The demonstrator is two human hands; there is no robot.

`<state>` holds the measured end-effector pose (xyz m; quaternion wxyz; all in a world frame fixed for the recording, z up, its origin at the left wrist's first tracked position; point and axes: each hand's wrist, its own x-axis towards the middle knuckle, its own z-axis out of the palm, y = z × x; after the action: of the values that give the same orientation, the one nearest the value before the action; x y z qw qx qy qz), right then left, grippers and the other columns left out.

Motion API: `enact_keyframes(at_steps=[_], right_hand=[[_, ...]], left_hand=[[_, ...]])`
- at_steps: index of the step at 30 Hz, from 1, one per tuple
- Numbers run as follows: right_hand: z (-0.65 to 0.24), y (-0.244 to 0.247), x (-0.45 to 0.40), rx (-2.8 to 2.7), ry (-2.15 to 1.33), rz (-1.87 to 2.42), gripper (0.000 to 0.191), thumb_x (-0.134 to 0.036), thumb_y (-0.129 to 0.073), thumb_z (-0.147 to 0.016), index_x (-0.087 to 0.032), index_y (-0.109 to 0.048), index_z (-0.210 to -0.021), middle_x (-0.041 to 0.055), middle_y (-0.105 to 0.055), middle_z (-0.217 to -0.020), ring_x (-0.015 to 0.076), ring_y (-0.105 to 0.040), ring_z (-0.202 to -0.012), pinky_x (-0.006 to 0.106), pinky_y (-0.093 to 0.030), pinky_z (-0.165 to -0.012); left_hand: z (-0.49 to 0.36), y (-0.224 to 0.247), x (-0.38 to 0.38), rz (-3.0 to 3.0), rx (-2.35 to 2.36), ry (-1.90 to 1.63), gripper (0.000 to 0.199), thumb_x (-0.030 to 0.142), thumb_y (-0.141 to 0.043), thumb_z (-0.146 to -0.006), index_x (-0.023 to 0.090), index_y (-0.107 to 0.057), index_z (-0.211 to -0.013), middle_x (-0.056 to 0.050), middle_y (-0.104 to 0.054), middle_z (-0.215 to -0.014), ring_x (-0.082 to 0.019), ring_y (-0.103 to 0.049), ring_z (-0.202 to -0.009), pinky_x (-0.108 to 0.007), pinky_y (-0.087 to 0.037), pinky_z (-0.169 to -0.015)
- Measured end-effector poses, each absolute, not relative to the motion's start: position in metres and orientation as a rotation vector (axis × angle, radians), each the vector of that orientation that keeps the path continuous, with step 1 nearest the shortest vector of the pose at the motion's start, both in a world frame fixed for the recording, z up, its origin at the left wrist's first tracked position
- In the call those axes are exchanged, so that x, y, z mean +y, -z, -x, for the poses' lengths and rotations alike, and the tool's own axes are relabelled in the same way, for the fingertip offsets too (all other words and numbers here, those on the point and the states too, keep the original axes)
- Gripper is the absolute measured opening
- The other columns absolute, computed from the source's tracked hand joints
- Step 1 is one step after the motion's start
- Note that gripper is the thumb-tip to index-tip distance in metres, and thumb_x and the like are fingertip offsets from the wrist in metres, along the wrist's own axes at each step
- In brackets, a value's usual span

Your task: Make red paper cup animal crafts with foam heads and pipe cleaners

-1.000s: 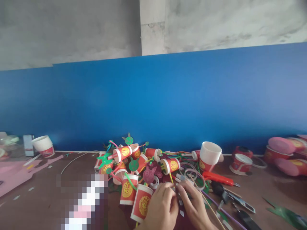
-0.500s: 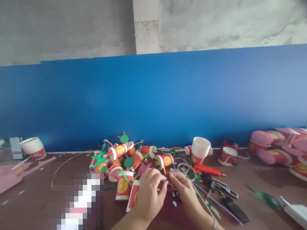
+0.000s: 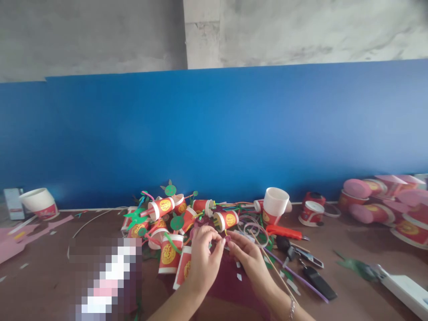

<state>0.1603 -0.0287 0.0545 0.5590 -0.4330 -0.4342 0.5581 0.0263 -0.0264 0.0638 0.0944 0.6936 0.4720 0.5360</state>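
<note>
Both hands meet over the middle of the table, fingertips close together. A small round magenta piece (image 3: 228, 239), perhaps paper, shows between them. My right hand (image 3: 250, 257) pinches it between thumb and fingers, while my left hand (image 3: 205, 255) closes thumb to finger at its left edge. Its exact shape is too small to make out. Just behind my fingertips lies a red paper cup (image 3: 226, 220) on its side, with a yellow emblem and yellow strips. Under the hands spreads a sheet of dark maroon paper (image 3: 230, 285) with white scraps.
To the left are piled decorated red cups (image 3: 169, 254) with green paper pieces. Stacked white cups (image 3: 276, 205), an orange utility knife (image 3: 284, 232), keys (image 3: 312, 256) and a purple strip (image 3: 309, 285) lie right. Pink-capped cups (image 3: 371, 214) stand far right, before a blue panel (image 3: 214, 133).
My fingertips have come closer together, and the magenta piece now shows between them. My right hand has shifted slightly left. The whole view has moved a little.
</note>
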Motion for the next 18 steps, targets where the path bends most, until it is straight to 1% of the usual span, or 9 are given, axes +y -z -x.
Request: enact_keyframes(at_steps=[2, 3, 4, 6, 8, 10, 13, 16, 18], right_hand=[[-0.160, -0.055, -0.028, -0.993, -1.337, 1.008, 0.034, -0.048, -0.078, -0.062, -0.018, -0.066, -0.073, -0.0006, -0.061, -0.061, 0.0117, -0.049, -0.053, 0.022, -0.038, -0.049], [-0.161, -0.055, -0.028, -0.983, -1.339, 1.002, 0.035, -0.049, -0.078, -0.062, -0.017, -0.063, -0.066, -0.0024, -0.056, -0.055, 0.0101, -0.045, -0.050, 0.021, -0.036, -0.048], [-0.161, -0.054, -0.026, -0.977, -1.339, 1.000, 0.036, -0.049, -0.078, -0.063, -0.017, -0.060, -0.063, -0.0036, -0.052, -0.052, 0.0090, -0.042, -0.049, 0.021, -0.034, -0.047], [-0.163, -0.050, -0.023, -0.966, -1.316, 1.002, 0.036, -0.049, -0.077, -0.064, -0.017, -0.060, -0.064, -0.0039, -0.051, -0.053, 0.0076, -0.038, -0.048, 0.020, -0.031, -0.046], [-0.165, -0.046, -0.019, -0.955, -1.269, 1.024, 0.036, -0.048, -0.077, -0.063, -0.017, -0.060, -0.065, -0.0033, -0.053, -0.057, 0.0070, -0.036, -0.049, 0.020, -0.029, -0.046], [-0.167, -0.043, -0.017, -0.944, -1.231, 1.064, 0.035, -0.047, -0.078, -0.061, -0.017, -0.060, -0.065, -0.0031, -0.054, -0.058, 0.0071, -0.035, -0.049, 0.020, -0.029, -0.046], [-0.166, -0.043, -0.018, -0.951, -1.213, 1.115, 0.033, -0.047, -0.077, -0.060, -0.018, -0.064, -0.066, -0.0019, -0.056, -0.060, 0.0086, -0.039, -0.051, 0.020, -0.030, -0.046], [-0.164, -0.043, -0.021, -0.974, -1.223, 1.119, 0.032, -0.047, -0.077, -0.059, -0.018, -0.069, -0.070, -0.0005, -0.060, -0.063, 0.0100, -0.043, -0.053, 0.021, -0.033, -0.047], [-0.164, -0.042, -0.021, -0.971, -1.227, 1.127, 0.033, -0.048, -0.077, -0.059, -0.019, -0.072, -0.074, 0.0001, -0.062, -0.065, 0.0107, -0.045, -0.054, 0.022, -0.034, -0.049]], left_hand=[[-0.026, -0.063, -0.027, -2.039, 1.379, -1.496, 0.013, 0.017, -0.055, -0.085, 0.020, -0.056, -0.072, -0.002, -0.061, -0.084, -0.017, -0.062, -0.080, -0.035, -0.053, -0.078], [-0.024, -0.064, -0.027, -2.046, 1.368, -1.438, 0.013, 0.017, -0.055, -0.085, 0.020, -0.056, -0.073, -0.002, -0.061, -0.084, -0.018, -0.062, -0.081, -0.035, -0.053, -0.079], [-0.021, -0.065, -0.027, -2.075, 1.370, -1.391, 0.011, 0.016, -0.056, -0.084, 0.020, -0.056, -0.074, -0.002, -0.062, -0.085, -0.018, -0.062, -0.083, -0.036, -0.053, -0.079], [-0.013, -0.069, -0.025, -2.188, 1.417, -1.279, 0.006, 0.015, -0.059, -0.082, 0.020, -0.056, -0.081, -0.003, -0.063, -0.085, -0.020, -0.062, -0.083, -0.037, -0.052, -0.078], [-0.003, -0.073, -0.022, -2.351, 1.543, -1.120, 0.011, 0.014, -0.060, -0.081, 0.019, -0.055, -0.089, -0.004, -0.064, -0.081, -0.023, -0.062, -0.080, -0.039, -0.051, -0.074], [0.006, -0.074, -0.021, -2.532, 1.650, -0.906, 0.008, 0.012, -0.056, -0.082, 0.019, -0.054, -0.086, -0.004, -0.066, -0.077, -0.024, -0.063, -0.077, -0.041, -0.050, -0.071], [0.015, -0.068, -0.021, -2.674, 1.702, -0.680, 0.009, 0.011, -0.052, -0.084, 0.019, -0.054, -0.081, -0.003, -0.067, -0.070, -0.022, -0.064, -0.067, -0.036, -0.049, -0.066], [0.019, -0.060, -0.024, -2.702, 1.803, -0.696, 0.011, 0.012, -0.049, -0.087, 0.021, -0.053, -0.080, 0.001, -0.063, -0.057, -0.021, -0.063, -0.055, -0.031, -0.046, -0.058], [0.017, -0.059, -0.027, -2.674, 1.875, -0.849, 0.011, 0.015, -0.047, -0.089, 0.022, -0.052, -0.082, 0.002, -0.062, -0.054, -0.021, -0.062, -0.051, -0.029, -0.044, -0.054]])
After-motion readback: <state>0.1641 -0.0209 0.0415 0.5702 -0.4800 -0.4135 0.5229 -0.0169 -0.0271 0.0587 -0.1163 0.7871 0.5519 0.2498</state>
